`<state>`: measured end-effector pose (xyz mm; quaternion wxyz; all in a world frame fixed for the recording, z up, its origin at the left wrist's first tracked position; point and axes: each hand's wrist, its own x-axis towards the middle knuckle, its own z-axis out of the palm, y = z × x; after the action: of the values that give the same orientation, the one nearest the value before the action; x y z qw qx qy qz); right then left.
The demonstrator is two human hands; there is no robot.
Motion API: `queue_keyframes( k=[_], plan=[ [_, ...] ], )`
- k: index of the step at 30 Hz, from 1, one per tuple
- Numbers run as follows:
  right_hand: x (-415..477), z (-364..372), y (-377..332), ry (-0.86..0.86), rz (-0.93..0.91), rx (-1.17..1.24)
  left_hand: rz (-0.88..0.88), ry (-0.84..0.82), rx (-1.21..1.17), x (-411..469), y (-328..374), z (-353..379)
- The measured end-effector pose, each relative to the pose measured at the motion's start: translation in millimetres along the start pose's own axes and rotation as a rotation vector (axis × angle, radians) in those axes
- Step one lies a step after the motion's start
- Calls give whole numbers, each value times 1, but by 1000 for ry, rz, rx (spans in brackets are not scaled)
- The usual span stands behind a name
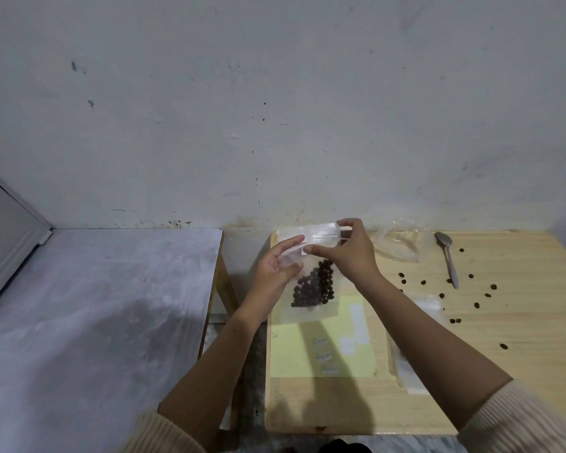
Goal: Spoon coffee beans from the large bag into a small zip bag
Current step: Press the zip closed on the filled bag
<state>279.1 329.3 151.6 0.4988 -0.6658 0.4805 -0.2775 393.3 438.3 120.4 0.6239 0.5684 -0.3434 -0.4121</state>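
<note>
The clear plastic small zip bag (311, 313) is see-through, with a whitish, frosted zip strip. The dark brown coffee beans (314, 286) inside it look almost black. The light wooden surface (487, 371) is pale honey-yellow with faint grain lines, dotted with loose dark brown beans (493, 286). On it lies a pale lemon-yellow paper sheet (294, 348) carrying white rectangular labels (356, 322). The metal spoon (449, 259) is dull silver-grey. The crumpled large plastic bag (401, 241) is colourless and glossy. The plastered wall (275, 93) is greyish off-white, flecked with dark specks. The stone slab (95, 305) at left is mottled grey-lilac. The ribbed knitted sleeves (520, 420) are cream.
</note>
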Motion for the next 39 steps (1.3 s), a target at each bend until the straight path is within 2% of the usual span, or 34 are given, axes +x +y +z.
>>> queue_keyframes(
  k=[4,7,18,24,26,30,33,36,39],
  plan=[
    [-1,-1,0,-74,21,122,-36,214,-131,7,7,15],
    [0,-5,-1,-100,35,164,-49,303,-127,15,4,19],
    [38,-23,23,-64,92,186,-102,298,-64,65,-14,42],
    [64,-39,70,-127,148,180,-163,365,-59,112,-33,56],
    [77,-43,86,-92,175,180,-189,341,1,128,-46,59],
    [105,-42,114,46,165,95,-239,331,214,148,-81,67],
    [116,-39,132,68,147,-10,-240,349,315,151,-104,72],
    [122,-35,145,7,66,-171,-284,307,349,149,-113,77],
    [123,-33,147,-142,13,-332,-256,305,444,152,-119,79]
  ],
)
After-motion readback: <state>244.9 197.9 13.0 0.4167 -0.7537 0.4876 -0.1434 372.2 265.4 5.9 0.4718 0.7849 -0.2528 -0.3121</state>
